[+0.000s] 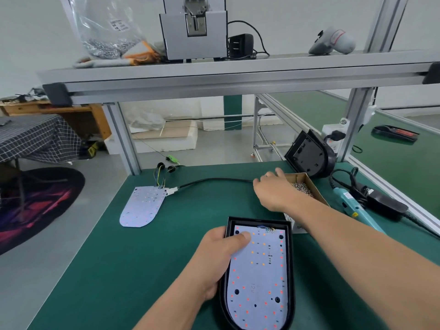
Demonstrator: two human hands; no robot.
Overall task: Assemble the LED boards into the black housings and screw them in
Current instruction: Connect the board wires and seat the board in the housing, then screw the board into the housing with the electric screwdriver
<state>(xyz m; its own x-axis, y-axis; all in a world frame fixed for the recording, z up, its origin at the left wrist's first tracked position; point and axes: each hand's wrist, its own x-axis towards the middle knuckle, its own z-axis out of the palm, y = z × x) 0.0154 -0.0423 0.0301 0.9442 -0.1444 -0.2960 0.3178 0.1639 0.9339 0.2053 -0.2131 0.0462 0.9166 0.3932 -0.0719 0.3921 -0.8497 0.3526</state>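
A black housing [291,270] lies on the green mat near me with a white LED board [259,277] seated inside it. My left hand [219,256] grips the housing's left wall, thumb pressing on the board's upper left corner. My right hand [273,190] reaches forward over the left edge of a cardboard box of screws [303,188]; its fingertips are hidden from me. A second LED board [140,206] with wires lies loose at the left. Another black housing [309,156] leans upright at the back right.
A teal electric screwdriver [350,203] and its black power adapter [385,207] lie at the right edge. A black cable [214,181] runs across the mat from the loose board. An aluminium frame post [123,139] stands at the back left.
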